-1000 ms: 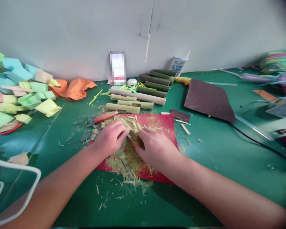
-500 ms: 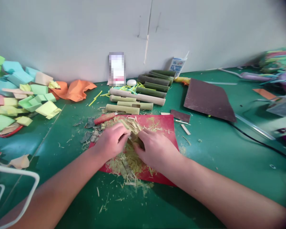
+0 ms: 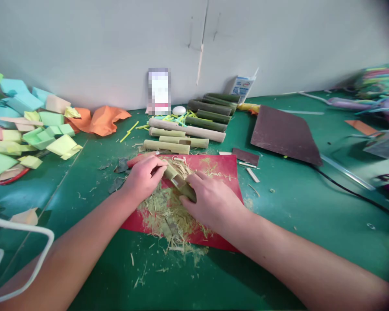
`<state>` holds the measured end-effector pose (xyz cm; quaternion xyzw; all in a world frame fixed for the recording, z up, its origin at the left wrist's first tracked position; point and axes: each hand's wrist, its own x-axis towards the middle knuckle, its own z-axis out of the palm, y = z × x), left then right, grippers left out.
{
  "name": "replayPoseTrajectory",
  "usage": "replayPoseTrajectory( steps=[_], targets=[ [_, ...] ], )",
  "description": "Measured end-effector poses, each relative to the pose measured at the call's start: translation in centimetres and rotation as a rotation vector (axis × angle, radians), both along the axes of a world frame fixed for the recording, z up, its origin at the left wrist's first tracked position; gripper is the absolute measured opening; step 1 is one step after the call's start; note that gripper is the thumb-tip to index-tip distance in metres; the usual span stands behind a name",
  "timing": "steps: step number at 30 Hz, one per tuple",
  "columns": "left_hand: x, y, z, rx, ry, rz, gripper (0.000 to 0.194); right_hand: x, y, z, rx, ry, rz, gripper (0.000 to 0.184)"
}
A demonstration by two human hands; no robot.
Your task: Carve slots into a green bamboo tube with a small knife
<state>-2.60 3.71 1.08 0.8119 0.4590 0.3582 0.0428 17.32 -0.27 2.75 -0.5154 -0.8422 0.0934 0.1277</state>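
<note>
A short bamboo piece with a notch cut in its upper side lies slantwise between my hands over the red sheet. My right hand is closed round its lower right end, thumb below and fingers on top. At its upper left end, my left hand is closed in a pinch; its fingertips touch the bamboo there. Bamboo shavings and dust cover much of the sheet. Just beyond my left hand lies a red-handled tool, its far part hidden among shavings.
Several bamboo tubes, pale and green, lie behind the sheet. A phone and drink carton lean at the wall. Folded paper boxes crowd the left, a dark brown board the right. A white wire frame juts in lower left.
My left hand has moved left, from beside the notch to the bamboo's upper end, so the notch now shows. My right hand keeps its hold in nearly the same place.
</note>
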Motion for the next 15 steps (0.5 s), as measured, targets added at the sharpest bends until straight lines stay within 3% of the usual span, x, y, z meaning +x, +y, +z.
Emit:
replayPoseTrajectory(
  steps=[3,8,13,15],
  targets=[
    [-0.2,0.0,0.1,0.014,-0.013,0.052,0.01,0.0,-0.1,0.0,-0.024,0.006,-0.016,0.014],
    [1.0,-1.2,0.1,-0.04,0.033,-0.099,0.013,0.1,-0.2,0.0,-0.017,0.011,-0.016,0.012],
    [1.1,-1.2,0.1,0.013,0.019,-0.031,0.017,0.0,-0.2,0.0,-0.016,0.011,-0.03,0.013],
    [1.0,-1.2,0.2,-0.032,0.038,-0.086,0.015,0.0,-0.2,0.0,-0.01,0.016,-0.023,0.012]
  ],
)
